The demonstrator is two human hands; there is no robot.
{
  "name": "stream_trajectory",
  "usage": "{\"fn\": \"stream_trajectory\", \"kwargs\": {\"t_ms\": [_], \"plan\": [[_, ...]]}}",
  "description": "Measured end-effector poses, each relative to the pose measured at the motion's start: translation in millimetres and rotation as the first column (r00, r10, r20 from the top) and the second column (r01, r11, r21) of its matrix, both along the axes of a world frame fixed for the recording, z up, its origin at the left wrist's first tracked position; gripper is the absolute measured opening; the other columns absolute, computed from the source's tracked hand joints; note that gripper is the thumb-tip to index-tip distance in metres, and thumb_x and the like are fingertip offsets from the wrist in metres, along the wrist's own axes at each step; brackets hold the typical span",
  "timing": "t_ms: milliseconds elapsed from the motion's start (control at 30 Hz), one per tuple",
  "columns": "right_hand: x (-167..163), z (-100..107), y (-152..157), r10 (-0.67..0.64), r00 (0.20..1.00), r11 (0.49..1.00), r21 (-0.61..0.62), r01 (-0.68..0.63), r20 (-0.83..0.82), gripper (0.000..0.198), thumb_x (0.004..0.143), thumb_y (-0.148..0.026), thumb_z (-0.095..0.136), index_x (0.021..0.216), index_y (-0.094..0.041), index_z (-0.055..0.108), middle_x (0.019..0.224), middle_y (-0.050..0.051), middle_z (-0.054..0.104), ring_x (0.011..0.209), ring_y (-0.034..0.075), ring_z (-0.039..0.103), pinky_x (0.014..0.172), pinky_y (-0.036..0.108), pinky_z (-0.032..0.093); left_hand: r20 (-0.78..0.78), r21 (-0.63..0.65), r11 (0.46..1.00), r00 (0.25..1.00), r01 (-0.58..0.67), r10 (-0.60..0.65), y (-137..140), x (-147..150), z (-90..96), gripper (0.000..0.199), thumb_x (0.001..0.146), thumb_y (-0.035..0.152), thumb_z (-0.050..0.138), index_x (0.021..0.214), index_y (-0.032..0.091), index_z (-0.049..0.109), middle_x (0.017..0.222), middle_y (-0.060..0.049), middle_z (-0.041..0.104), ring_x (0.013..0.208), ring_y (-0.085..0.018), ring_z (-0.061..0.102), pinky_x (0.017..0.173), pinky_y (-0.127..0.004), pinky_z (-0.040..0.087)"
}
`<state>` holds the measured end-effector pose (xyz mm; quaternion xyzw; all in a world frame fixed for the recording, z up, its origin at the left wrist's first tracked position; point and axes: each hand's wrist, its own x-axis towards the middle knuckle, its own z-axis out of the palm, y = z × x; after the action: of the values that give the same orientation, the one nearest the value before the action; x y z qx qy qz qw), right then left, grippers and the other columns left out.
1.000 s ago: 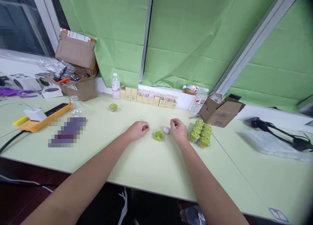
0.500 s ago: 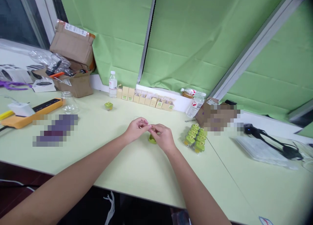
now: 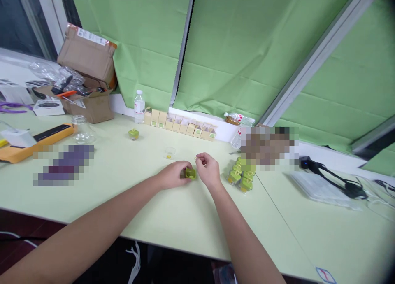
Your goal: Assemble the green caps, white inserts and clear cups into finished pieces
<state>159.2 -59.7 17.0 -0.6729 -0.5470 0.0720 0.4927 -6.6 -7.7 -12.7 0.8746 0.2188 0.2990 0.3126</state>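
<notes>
My left hand (image 3: 175,175) is closed around a small green lid (image 3: 191,174), its hollow side facing me. Just right of it, my right hand (image 3: 209,168) pinches a thin pale cord loop (image 3: 196,158) between thumb and fingertips. Behind my left hand stands a small clear cup (image 3: 169,153) with a yellow spot at its bottom. Several little clear containers with green lids and loops (image 3: 235,176) are grouped to the right of my right hand. Another green-lidded container (image 3: 133,133) stands alone farther back on the left.
Small cardboard boxes (image 3: 177,124) line the table's back edge beside an upright water bottle (image 3: 139,107). At left are a glass jar (image 3: 82,129), an orange power strip (image 3: 58,135) and an open carton (image 3: 95,107). A black headset strap (image 3: 333,177) lies on the right.
My hands have moved apart from their meeting point. My left hand has taken hold of the green lid from the table; my right hand keeps the cord. The clear cup is now plainly visible.
</notes>
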Motion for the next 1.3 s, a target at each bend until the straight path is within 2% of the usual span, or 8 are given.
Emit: {"fn": "stream_trajectory", "kwargs": {"t_ms": [100,200,333,533,700,900,1167,1300], "plan": [[-6.9,-3.4,-0.8,0.053,0.998,0.999,-0.003,-0.053,0.038,0.02,0.079,-0.03,0.053,0.09,-0.021,0.066,0.074,0.001,0.069,0.061,0.015,0.06,0.059,0.025,0.047,0.059,0.014,0.998,0.997,-0.054,0.053,5.4,-3.8,1.3,0.038,0.068,0.02,0.067,0.105,0.022,0.06,0.1,-0.005,0.065,0.087,-0.021,0.061,0.075,-0.032,0.049],[-10.0,-3.8,-2.0,0.11,0.992,0.994,0.008,-0.111,0.054,0.019,0.079,-0.03,0.053,0.09,-0.022,0.068,0.076,0.001,0.07,0.061,0.014,0.06,0.059,0.024,0.047,0.149,0.055,0.992,0.984,-0.11,0.101,13.9,-10.1,5.2,0.036,0.07,0.017,0.064,0.105,0.021,0.06,0.104,-0.006,0.062,0.094,-0.021,0.06,0.08,-0.032,0.049],[-11.7,-0.9,-4.1,0.16,0.985,0.987,0.01,-0.161,0.061,0.018,0.077,-0.028,0.057,0.086,-0.022,0.071,0.076,0.0,0.072,0.059,0.013,0.059,0.06,0.023,0.047,0.203,0.086,0.982,0.968,-0.171,0.151,20.4,-14.5,9.4,0.034,0.071,0.017,0.064,0.104,0.021,0.06,0.105,-0.006,0.061,0.092,-0.02,0.06,0.074,-0.029,0.05],[-15.6,1.7,-7.7,0.142,0.983,0.99,-0.019,-0.141,0.12,0.014,0.076,-0.029,0.06,0.078,-0.024,0.073,0.071,-0.003,0.072,0.051,0.012,0.055,0.056,0.023,0.045,0.198,0.164,0.978,0.975,-0.131,0.097,11.1,-12.8,12.5,0.038,0.075,0.013,0.061,0.111,0.023,0.059,0.11,-0.006,0.059,0.096,-0.02,0.06,0.08,-0.03,0.05],[-19.2,1.3,-8.8,0.136,0.966,0.99,-0.054,-0.127,0.221,0.016,0.078,-0.027,0.058,0.079,-0.027,0.074,0.077,-0.003,0.075,0.055,0.014,0.06,0.062,0.025,0.047,0.167,0.201,0.973,0.983,-0.112,0.078,6.6,-12.4,14.4,0.038,0.077,0.01,0.057,0.112,0.023,0.059,0.113,-0.005,0.056,0.09,-0.017,0.061,0.075,-0.027,0.05],[-22.8,-1.2,-9.7,0.117,0.943,0.992,-0.081,-0.096,0.313,0.02,0.08,-0.026,0.053,0.076,-0.029,0.073,0.075,-0.004,0.074,0.059,0.015,0.062,0.065,0.024,0.046,0.128,0.218,0.97,0.988,-0.11,0.083,6.7,-11.4,11.7,0.039,0.076,0.008,0.056,0.111,0.024,0.06,0.116,-0.004,0.056,0.08,-0.013,0.06,0.07,-0.025,0.049],[-26.5,-2.4,-9.5,0.069,0.941,0.998,-0.035,-0.061,0.331,0.02,0.081,-0.027,0.053,0.073,-0.027,0.072,0.073,-0.003,0.073,0.056,0.014,0.059,0.064,0.023,0.044,0.139,0.213,0.97,0.986,-0.117,0.088,5.9,-9.7,10.3,0.043,0.076,0.006,0.053,0.114,0.024,0.06,0.119,-0.004,0.056,0.076,-0.012,0.059,0.069,-0.025,0.048],[-27.0,-4.9,-8.1,0.139,0.945,0.99,-0.071,-0.123,0.297,0.022,0.082,-0.027,0.052,0.073,-0.026,0.072,0.072,-0.003,0.072,0.056,0.013,0.058,0.062,0.022,0.043,0.133,0.249,0.962,0.988,-0.111,0.079,6.1,-10.2,8.8,0.041,0.077,0.006,0.052,0.113,0.023,0.06,0.12,-0.005,0.056,0.073,-0.011,0.057,0.067,-0.025,0.047]]}}
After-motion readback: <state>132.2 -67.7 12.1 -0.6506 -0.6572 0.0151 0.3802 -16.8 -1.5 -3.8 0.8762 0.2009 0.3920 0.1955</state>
